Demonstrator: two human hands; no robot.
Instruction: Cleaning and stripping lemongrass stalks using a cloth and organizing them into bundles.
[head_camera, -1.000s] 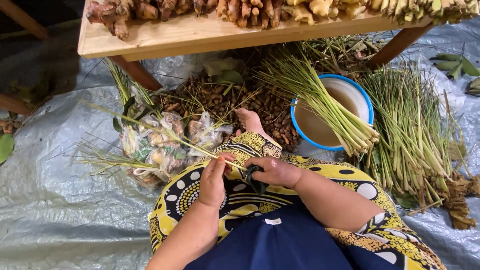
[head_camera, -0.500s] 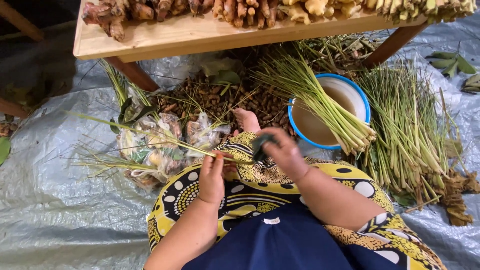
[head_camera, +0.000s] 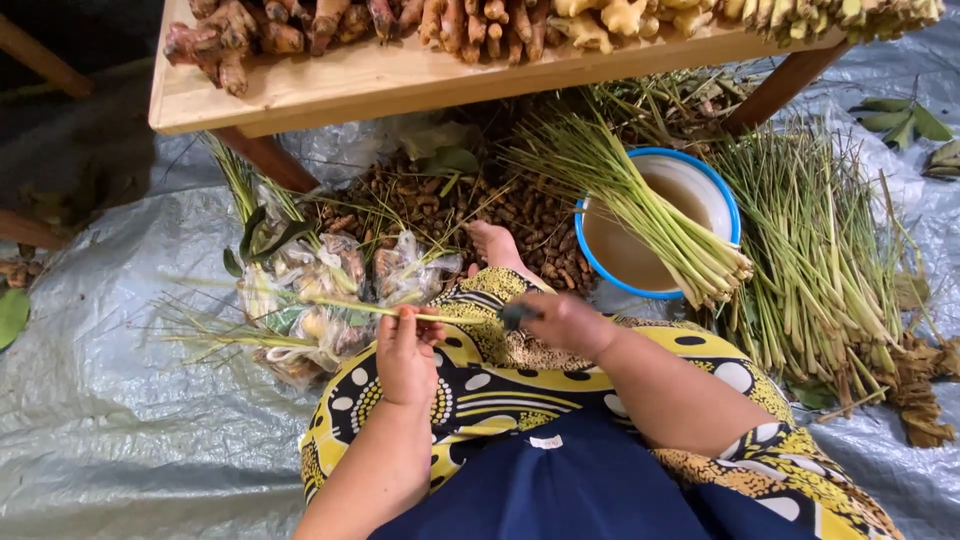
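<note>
My left hand (head_camera: 405, 352) grips a thin lemongrass stalk (head_camera: 340, 307) whose leafy end points left over the plastic sheet. My right hand (head_camera: 562, 322) is closed on a small dark knife (head_camera: 514, 315) just to the right of the stalk's cut end, above my lap in a yellow and black patterned cloth (head_camera: 500, 375). My bare foot (head_camera: 495, 245) rests on a heap of small brown roots.
A blue-rimmed bowl (head_camera: 725, 200) of murky water holds a lemongrass bundle (head_camera: 640, 205). More lemongrass (head_camera: 810, 240) lies to the right. Plastic bags of produce (head_camera: 330, 280) sit left. A wooden table (head_camera: 400, 85) with ginger-like roots stands above. Grey plastic sheeting (head_camera: 100, 430) covers the ground.
My right hand swung from the stalk's end outward to the right, then came back down near my lap. My left hand stayed put holding the stalk.
</note>
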